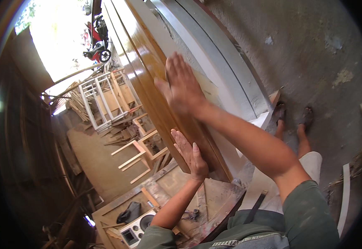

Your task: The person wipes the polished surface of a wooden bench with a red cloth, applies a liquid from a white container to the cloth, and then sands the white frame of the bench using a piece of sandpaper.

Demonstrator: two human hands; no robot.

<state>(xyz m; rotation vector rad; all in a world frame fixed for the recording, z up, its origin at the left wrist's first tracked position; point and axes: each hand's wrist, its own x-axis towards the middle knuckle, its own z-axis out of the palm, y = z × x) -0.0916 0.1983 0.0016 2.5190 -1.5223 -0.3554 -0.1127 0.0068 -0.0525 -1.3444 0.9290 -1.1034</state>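
A long, glossy brown varnished wood panel (pixel 147 70) with grooves along its length runs from the top of the view down to the middle. My left hand (pixel 191 155) rests on its near end, fingers stretched out. Farther up, my right hand (pixel 183 85) is over the panel's right side, palm down, with the fingers straight and the thumb apart. It is slightly blurred, and whether it touches the surface I cannot tell. A thin edge shows between thumb and forefinger; whether something lies under the palm is hidden.
Beside the panel on the right lies a long white-grey piece (pixel 230 62). Below stands a worn workbench (pixel 226 195) with a speaker-like device (pixel 137 228) and a black bag (pixel 129 212). Wooden frames (pixel 141 157) and scrap wood are at left; a red motorbike (pixel 98 45) is beyond.
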